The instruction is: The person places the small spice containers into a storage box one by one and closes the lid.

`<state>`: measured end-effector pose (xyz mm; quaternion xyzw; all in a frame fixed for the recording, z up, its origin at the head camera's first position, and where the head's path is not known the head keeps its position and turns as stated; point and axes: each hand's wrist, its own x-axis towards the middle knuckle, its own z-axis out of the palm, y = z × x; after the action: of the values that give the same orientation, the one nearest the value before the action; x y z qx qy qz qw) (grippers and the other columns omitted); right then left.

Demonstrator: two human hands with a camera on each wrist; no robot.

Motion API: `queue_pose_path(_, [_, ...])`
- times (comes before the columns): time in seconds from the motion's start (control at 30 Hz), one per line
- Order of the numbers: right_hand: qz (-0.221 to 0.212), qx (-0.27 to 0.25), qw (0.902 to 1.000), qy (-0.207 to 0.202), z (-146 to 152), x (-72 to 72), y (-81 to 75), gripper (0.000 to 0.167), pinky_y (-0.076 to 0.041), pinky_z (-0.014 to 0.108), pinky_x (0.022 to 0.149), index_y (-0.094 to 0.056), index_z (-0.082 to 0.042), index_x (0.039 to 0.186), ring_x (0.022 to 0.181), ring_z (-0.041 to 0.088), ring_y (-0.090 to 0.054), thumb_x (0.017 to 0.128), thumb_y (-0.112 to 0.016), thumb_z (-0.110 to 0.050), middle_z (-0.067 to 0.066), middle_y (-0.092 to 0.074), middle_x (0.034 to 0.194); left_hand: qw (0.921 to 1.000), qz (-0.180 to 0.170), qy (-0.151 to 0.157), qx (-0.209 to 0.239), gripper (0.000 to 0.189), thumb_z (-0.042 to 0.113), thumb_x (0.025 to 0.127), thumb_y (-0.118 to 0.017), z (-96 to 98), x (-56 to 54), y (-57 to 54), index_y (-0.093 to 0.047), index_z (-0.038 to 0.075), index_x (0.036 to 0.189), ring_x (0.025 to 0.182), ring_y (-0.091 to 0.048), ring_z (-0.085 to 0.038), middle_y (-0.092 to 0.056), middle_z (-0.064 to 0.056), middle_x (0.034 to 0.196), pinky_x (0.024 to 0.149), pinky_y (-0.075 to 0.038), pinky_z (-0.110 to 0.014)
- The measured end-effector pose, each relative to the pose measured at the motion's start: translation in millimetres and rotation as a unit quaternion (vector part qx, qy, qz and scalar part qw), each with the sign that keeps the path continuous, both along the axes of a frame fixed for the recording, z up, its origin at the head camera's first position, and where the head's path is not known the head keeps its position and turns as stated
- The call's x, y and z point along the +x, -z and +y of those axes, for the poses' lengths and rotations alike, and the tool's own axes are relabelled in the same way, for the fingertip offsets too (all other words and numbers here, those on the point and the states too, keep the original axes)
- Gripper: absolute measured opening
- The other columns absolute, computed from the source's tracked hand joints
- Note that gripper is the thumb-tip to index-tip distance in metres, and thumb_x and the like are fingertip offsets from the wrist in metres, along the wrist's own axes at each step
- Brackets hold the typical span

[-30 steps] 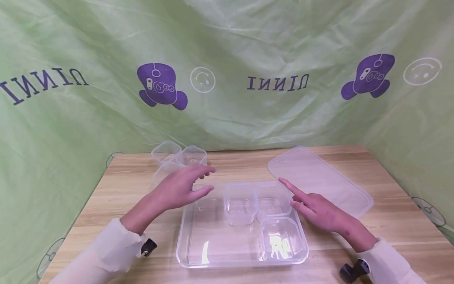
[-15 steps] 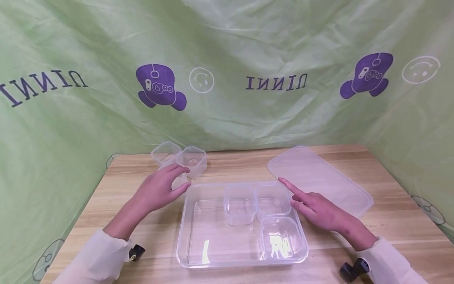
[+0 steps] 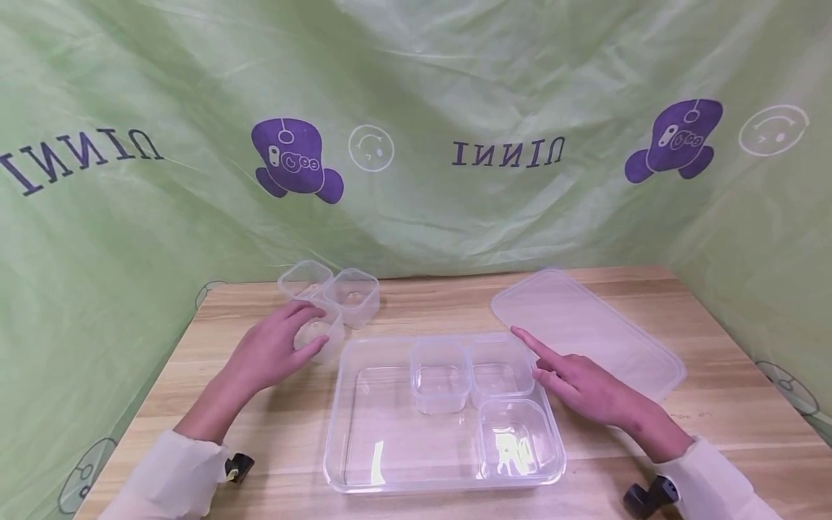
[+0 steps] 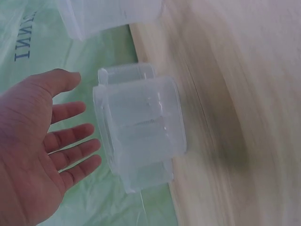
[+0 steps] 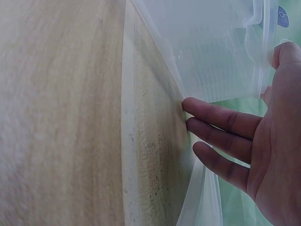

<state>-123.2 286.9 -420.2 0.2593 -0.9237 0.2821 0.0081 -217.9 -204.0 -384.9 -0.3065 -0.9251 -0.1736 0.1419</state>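
Note:
My left hand (image 3: pixel 276 348) hovers over the nearest of three small clear plastic containers at the back left, its fingers spread and loosely bent. In the left wrist view that small container (image 4: pixel 141 122) stands just beyond the fingertips, with a gap between. Centred before me lies a large clear rectangular box (image 3: pixel 390 485). Inside it, on the right side, sit three small square containers: one back middle (image 3: pixel 440 401), one back right (image 3: pixel 497 383), one front right (image 3: pixel 513 437). My right hand (image 3: pixel 588 386) rests at the box's right rim, index finger extended; its other fingers reach down beside the wall (image 5: pixel 211 56).
A flat translucent lid (image 3: pixel 585 325) lies on the wooden table (image 3: pixel 728 404) behind my right hand. Two further small containers, one at the far left (image 3: pixel 302 273) and one beside it (image 3: pixel 356 297), stand close together near the green cloth backdrop (image 3: pixel 416 217).
My left hand has moved left and away from above the large box to the nearest small container. The right hand has stayed at the box's right rim.

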Motion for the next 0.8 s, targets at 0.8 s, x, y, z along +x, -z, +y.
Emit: queue_pose_path(0.8, [-0.008,0.020,0.9997,0.013,1,1.5,0.2,0.061,-0.053,0.047,0.087,-0.020,-0.029,0.166,0.082,0.005,-0.060,0.111,-0.045,-0.022,-0.010,-0.066,0.088,0.9987,-0.043,-0.027,0.009,0.045,0.035,0.094,-0.075,-18.2,2.7,2.6,-0.068,0.005,0.126,0.119,-0.056,-0.051,-0.047,-0.031,0.144,0.096,-0.046,-0.066])
